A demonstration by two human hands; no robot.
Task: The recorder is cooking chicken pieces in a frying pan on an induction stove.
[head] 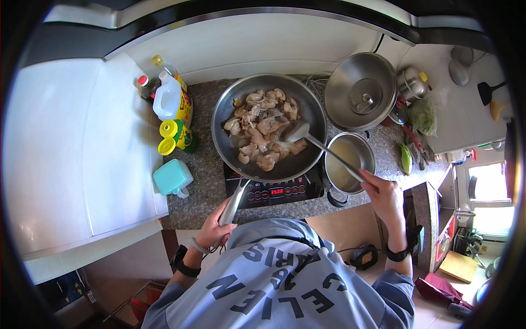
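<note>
A large metal wok (222, 135) with pieces of pale cooked meat (269, 124) sits over an induction cooktop (283, 192) with a lit red display. My left hand (214, 225) is closed around the wok's metal handle (233, 202). In my right hand (382, 198) is the shaft of a metal spatula (296, 131), its blade resting among the meat at the wok's right side. Just right of the wok, below the spatula's shaft, stands a metal pot (349, 185) containing cloudy liquid.
Sauce and oil bottles (174, 98) and a turquoise-lidded container (169, 177) stand along the left wall. Behind the pot lies a large metal lid (341, 94). Farther right are a green vegetable (406, 158), a bag of greens (423, 117) and a metal kettle (413, 84).
</note>
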